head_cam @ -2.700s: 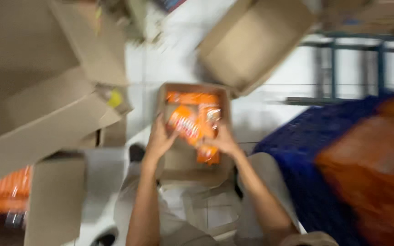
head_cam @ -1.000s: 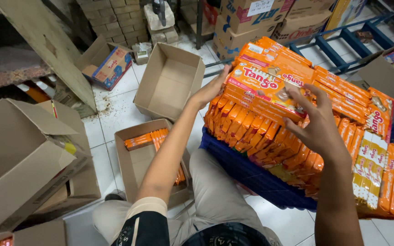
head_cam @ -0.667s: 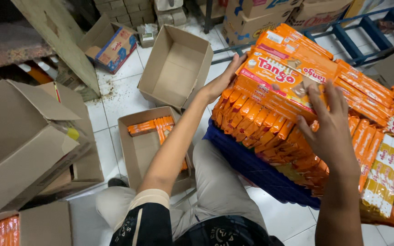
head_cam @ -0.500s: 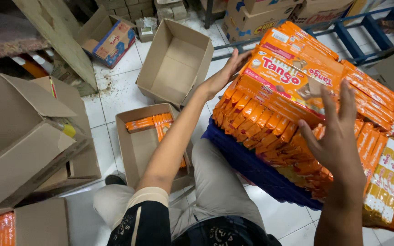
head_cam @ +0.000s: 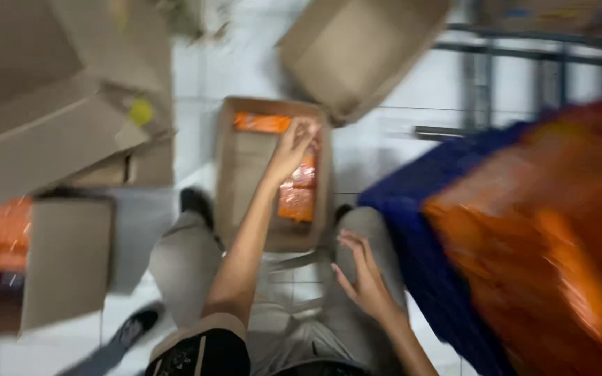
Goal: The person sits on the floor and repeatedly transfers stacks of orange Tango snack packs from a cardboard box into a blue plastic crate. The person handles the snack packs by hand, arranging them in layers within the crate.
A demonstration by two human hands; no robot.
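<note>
Frame is motion-blurred. Left hand (head_cam: 290,146) is reaching into the open cardboard box (head_cam: 245,174) on the floor between the person's knees, fingers curled on orange snack packets (head_cam: 299,191) stacked along the box's right wall; can't tell if it's gripping or just pressing. One more orange packet (head_cam: 262,123) lies across the box's far end. Right hand (head_cam: 364,275) is open, fingers spread, holding nothing, hovering over the right thigh just off the box's near right corner. Blue crate (head_cam: 419,230) piled with orange packs (head_cam: 545,230) sits at right. Empty carton (head_cam: 357,52) lies beyond the box.
</note>
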